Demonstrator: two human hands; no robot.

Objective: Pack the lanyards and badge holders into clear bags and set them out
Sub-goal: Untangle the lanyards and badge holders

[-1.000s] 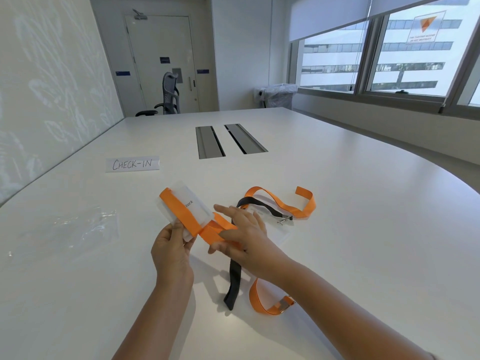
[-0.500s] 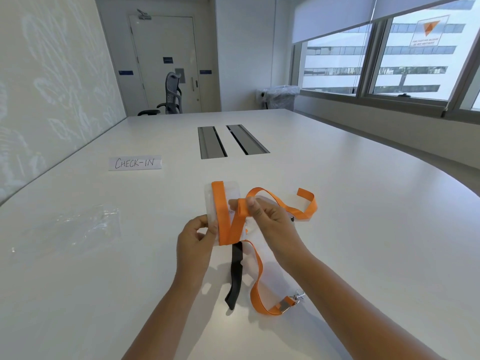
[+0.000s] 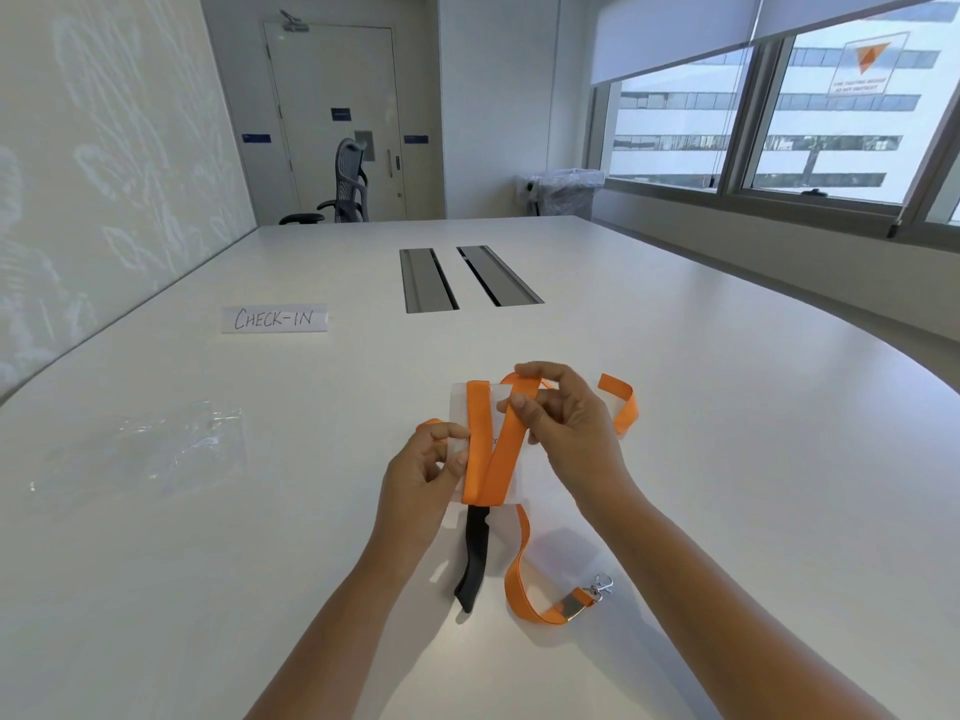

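a big white table is filling a meeting room, with windows running along the right, a door and an office chair standing at the far end, and a lined bin sitting in the corner. a "check-in" sign is lying flat on the table, and a clear bag is lying at the left, too see-through to tell what it is holding. the left hand is pinching a badge holder above the table. the right hand is gripping an orange lanyard crossing it, its clip resting on the table. a black lanyard is lying underneath.
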